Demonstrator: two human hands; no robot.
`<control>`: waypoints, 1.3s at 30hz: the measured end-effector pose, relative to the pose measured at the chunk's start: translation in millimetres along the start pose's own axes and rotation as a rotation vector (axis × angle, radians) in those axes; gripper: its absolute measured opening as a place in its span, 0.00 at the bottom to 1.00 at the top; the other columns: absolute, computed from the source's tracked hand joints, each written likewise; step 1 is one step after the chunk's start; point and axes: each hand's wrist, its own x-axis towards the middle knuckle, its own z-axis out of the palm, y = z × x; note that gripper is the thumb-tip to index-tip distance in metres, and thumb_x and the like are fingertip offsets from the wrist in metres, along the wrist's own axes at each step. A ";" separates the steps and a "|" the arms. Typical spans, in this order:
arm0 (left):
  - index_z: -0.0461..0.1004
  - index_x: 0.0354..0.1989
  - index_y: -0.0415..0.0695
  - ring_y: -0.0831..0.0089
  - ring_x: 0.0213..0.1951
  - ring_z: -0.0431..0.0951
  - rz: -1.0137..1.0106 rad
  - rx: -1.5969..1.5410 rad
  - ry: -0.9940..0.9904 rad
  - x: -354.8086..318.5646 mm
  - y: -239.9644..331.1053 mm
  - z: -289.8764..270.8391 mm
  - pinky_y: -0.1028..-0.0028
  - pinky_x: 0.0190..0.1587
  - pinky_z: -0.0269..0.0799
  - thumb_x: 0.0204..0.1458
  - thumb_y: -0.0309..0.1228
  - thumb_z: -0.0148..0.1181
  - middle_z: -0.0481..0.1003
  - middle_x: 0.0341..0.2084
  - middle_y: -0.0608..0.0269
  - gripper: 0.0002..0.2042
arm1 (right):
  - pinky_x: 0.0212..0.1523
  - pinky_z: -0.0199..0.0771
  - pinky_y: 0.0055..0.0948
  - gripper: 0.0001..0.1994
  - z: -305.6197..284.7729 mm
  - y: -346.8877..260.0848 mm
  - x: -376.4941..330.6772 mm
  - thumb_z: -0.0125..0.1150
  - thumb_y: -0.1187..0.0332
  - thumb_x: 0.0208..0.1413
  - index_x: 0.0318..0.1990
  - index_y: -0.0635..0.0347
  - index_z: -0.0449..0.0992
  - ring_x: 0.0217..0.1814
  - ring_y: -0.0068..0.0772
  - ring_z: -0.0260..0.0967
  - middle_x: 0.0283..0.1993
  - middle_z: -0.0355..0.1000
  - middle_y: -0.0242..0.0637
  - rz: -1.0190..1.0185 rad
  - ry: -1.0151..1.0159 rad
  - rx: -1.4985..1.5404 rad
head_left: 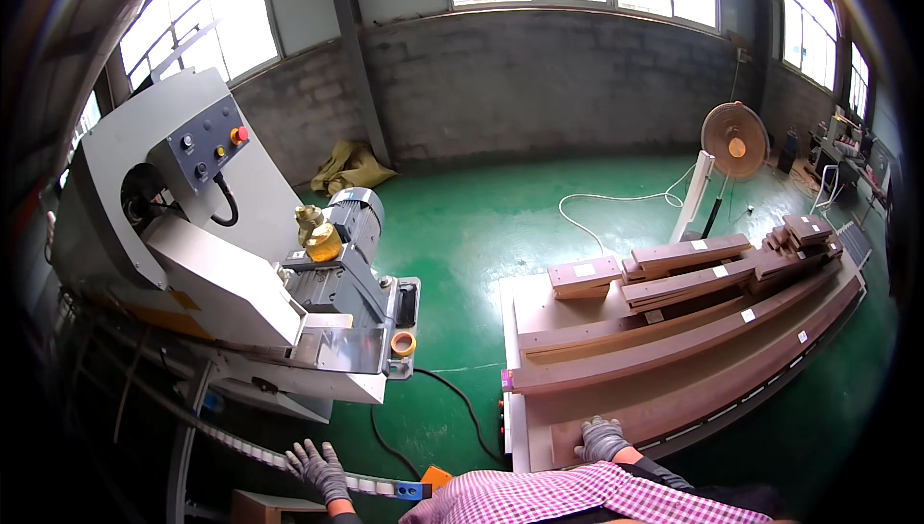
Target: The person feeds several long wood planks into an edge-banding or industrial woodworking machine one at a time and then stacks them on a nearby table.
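Observation:
My left hand [320,471], in a grey glove, has its fingers spread over the narrow roller track [260,452] on the left; whether it touches the track I cannot tell. My right hand [603,439], gloved alike, rests on the near end of a long brown board [693,399]. Its fingers look spread on the board's face and not wrapped round it. This board lies nearest to me on a pale worktable [516,418]. Behind it lies another long brown board [674,351] with a small white label. A pink checked garment covers the lower middle of the view.
Left stands a grey machine [183,197] with a control panel [199,144], a motor [356,221] and an orange tape roll [403,344]. Several shorter brown boards [688,253] are stacked at the table's far side. Beyond stands a round fan [734,139]. A black cable [467,399] crosses the green floor.

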 end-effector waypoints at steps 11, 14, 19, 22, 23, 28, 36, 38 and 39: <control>0.64 0.63 0.42 0.45 0.69 0.48 0.454 -0.136 -0.017 -105.1 69.6 -4.6 0.46 0.71 0.29 0.56 0.55 0.46 0.60 0.64 0.46 0.33 | 0.60 0.59 0.51 0.32 5.2 1.7 6.5 0.60 0.43 0.51 0.56 0.56 0.71 0.62 0.47 0.66 0.58 0.68 0.50 -0.005 -0.034 -0.029; 0.64 0.63 0.42 0.44 0.69 0.48 0.457 -0.116 0.027 -100.7 60.9 2.3 0.45 0.71 0.30 0.54 0.55 0.48 0.61 0.63 0.46 0.34 | 0.62 0.58 0.52 0.31 5.5 1.8 7.6 0.60 0.44 0.51 0.56 0.56 0.71 0.62 0.46 0.66 0.59 0.67 0.49 -0.006 -0.026 -0.023; 0.63 0.64 0.44 0.48 0.70 0.46 0.244 -0.118 0.070 -42.4 15.0 12.9 0.48 0.71 0.31 0.58 0.54 0.46 0.58 0.66 0.47 0.32 | 0.65 0.55 0.54 0.30 -4.2 3.4 6.0 0.61 0.45 0.50 0.56 0.54 0.72 0.64 0.45 0.64 0.59 0.67 0.47 0.025 -0.097 0.016; 0.61 0.66 0.46 0.51 0.71 0.46 0.053 -0.051 0.055 9.8 -20.1 13.3 0.50 0.71 0.32 0.58 0.55 0.45 0.58 0.66 0.49 0.32 | 0.62 0.58 0.51 0.31 -8.6 -0.4 2.7 0.60 0.44 0.51 0.57 0.56 0.71 0.61 0.46 0.67 0.59 0.67 0.51 -0.008 -0.055 -0.007; 0.60 0.67 0.48 0.53 0.71 0.46 -0.025 -0.020 -0.005 25.5 -26.1 9.2 0.52 0.72 0.32 0.59 0.56 0.44 0.58 0.67 0.51 0.32 | 0.62 0.58 0.50 0.31 -6.0 -1.4 3.2 0.60 0.44 0.51 0.56 0.56 0.71 0.61 0.46 0.67 0.58 0.67 0.50 -0.005 -0.038 -0.007; 0.62 0.66 0.48 0.54 0.71 0.48 -0.064 -0.006 -0.019 31.0 -19.2 -3.0 0.53 0.72 0.33 0.60 0.55 0.42 0.59 0.67 0.54 0.31 | 0.61 0.59 0.49 0.31 0.1 -2.7 1.5 0.60 0.44 0.51 0.56 0.57 0.71 0.62 0.45 0.66 0.58 0.67 0.50 0.029 -0.012 -0.007; 0.63 0.64 0.44 0.50 0.70 0.49 0.396 -0.129 -0.038 -84.4 52.5 0.7 0.49 0.71 0.31 0.60 0.53 0.42 0.61 0.65 0.51 0.31 | 0.60 0.60 0.49 0.30 0.8 1.7 -2.7 0.61 0.45 0.50 0.54 0.56 0.72 0.61 0.45 0.67 0.56 0.69 0.48 0.024 -0.004 0.025; 0.62 0.65 0.44 0.49 0.70 0.48 0.486 -0.061 -0.155 -108.6 64.1 -18.7 0.49 0.72 0.31 0.57 0.55 0.44 0.60 0.65 0.50 0.33 | 0.62 0.59 0.49 0.29 -1.7 -2.7 3.9 0.62 0.46 0.50 0.55 0.54 0.72 0.63 0.44 0.65 0.58 0.67 0.46 0.011 -0.030 0.032; 0.62 0.64 0.44 0.48 0.69 0.49 0.505 -0.097 -0.094 -106.7 59.3 -13.2 0.48 0.71 0.31 0.56 0.56 0.44 0.61 0.64 0.49 0.34 | 0.61 0.60 0.50 0.29 -4.0 -3.8 2.7 0.62 0.46 0.50 0.55 0.54 0.72 0.63 0.44 0.66 0.58 0.68 0.46 0.009 -0.023 0.028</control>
